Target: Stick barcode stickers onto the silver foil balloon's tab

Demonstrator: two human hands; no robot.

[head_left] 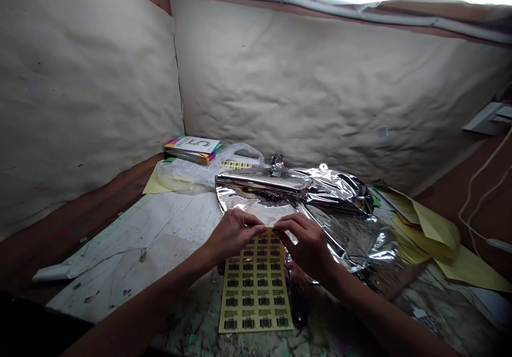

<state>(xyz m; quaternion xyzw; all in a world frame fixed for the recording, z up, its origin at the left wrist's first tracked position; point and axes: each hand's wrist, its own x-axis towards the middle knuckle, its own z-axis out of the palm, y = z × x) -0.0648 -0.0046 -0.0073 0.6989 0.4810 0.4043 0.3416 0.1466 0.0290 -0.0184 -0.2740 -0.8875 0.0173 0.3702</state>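
A yellow sheet of barcode stickers (256, 293) hangs toward me between my hands, its rows of printed labels facing up. My left hand (238, 232) pinches the sheet's far edge, thumb and fingers pressed together. Close beside it, my right hand (306, 238) pinches the same edge near its right corner. The fingertips nearly meet, and whether a single label is lifted there is too small to tell. Just beyond both hands lies a crumpled silver foil balloon (264, 184), folded and shiny.
At the back left sits a stack of colourful printed packets (194, 146) beside a clear plastic bag (184, 176). Yellow backing sheets (428, 224) pile up on the right. White cables (476, 186) hang along the right wall. Paper-covered walls (300, 80) close off the back and left.
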